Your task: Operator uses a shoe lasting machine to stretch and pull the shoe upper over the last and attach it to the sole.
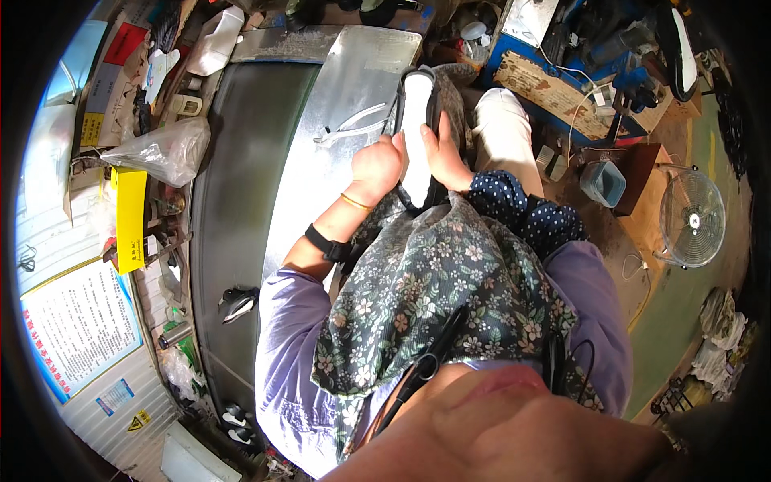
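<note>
A dark shoe point(417, 132) lies lengthwise over my lap, with a long white sole-shaped face turned up and a dark rim around it. My left hand point(377, 167) is closed at the shoe's left edge, fingers curled and thumb against the rim. My right hand point(446, 158) grips the right side, its thumb and a finger along the edge. Beside the shoe, left of its toe-side half, a pair of pliers point(353, 124) with pale handles rests on the shiny metal tabletop point(365, 60). A floral apron point(434, 281) covers my lap.
On the left runs a dark conveyor belt point(241, 161) carrying a black-and-white shoe point(238, 304). Beyond it hangs a clear plastic bag point(165, 151). At right stand a blue-edged bench point(554, 92), a bluish plastic container point(602, 184) and a round fan point(692, 218).
</note>
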`<state>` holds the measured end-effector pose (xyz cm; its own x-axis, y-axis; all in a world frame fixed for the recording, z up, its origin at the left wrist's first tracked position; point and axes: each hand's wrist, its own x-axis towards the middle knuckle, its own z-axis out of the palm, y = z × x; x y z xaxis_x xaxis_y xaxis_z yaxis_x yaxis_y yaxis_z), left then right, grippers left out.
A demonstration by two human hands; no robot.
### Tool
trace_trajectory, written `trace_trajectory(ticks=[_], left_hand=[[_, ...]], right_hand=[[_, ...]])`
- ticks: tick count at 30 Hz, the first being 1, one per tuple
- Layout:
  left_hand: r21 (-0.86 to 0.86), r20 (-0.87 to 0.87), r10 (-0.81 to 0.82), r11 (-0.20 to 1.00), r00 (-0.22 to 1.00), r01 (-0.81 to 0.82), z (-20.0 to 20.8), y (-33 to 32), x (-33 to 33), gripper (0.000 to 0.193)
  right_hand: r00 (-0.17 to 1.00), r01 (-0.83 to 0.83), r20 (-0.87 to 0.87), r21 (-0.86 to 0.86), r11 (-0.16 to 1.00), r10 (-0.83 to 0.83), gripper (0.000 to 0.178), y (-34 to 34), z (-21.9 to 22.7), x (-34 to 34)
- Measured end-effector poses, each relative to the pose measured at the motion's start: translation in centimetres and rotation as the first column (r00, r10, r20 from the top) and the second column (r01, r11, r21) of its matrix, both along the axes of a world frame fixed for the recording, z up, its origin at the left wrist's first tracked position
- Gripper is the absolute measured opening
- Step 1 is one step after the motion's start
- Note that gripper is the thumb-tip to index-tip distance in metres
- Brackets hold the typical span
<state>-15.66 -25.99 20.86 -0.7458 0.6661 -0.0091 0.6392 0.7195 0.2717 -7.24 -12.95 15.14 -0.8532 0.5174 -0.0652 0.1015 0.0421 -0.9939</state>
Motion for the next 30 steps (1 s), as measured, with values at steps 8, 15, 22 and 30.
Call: trace_trajectory(ticks=[8, 15, 22, 30], left_hand=[[0.527, 0.849, -0.374, 0.653, 0.373, -0.544, 0.2, -2.4, 3.1, 0.057], [0.181, 0.441, 0.218, 0.928, 0.87, -0.325, 2.9, -10.8, -0.6, 0.079], [0.057, -0.004, -0.197, 0.979, 0.98, 0.197, -1.1, -14.3, 3.8, 0.053], [0.457, 0.482, 0.115, 0.813, 0.869, -0.361, -1.3, -9.6, 1.1, 0.038]], right_hand=[[0.957, -0.263, 0.12, -0.025, 0.964, 0.264, 0.078, 2.3, 1.6, -0.9], [0.989, -0.117, 0.143, 0.64, 0.759, 0.031, 0.032, 23.8, 15.2, 2.1], [0.42, 0.03, 0.092, 0.993, 0.115, -0.903, 0.084, 42.8, 24.1, 13.7], [0.585, 0.387, -0.252, 0.922, -0.008, -0.771, 0.075, 37.9, 21.3, 13.8]])
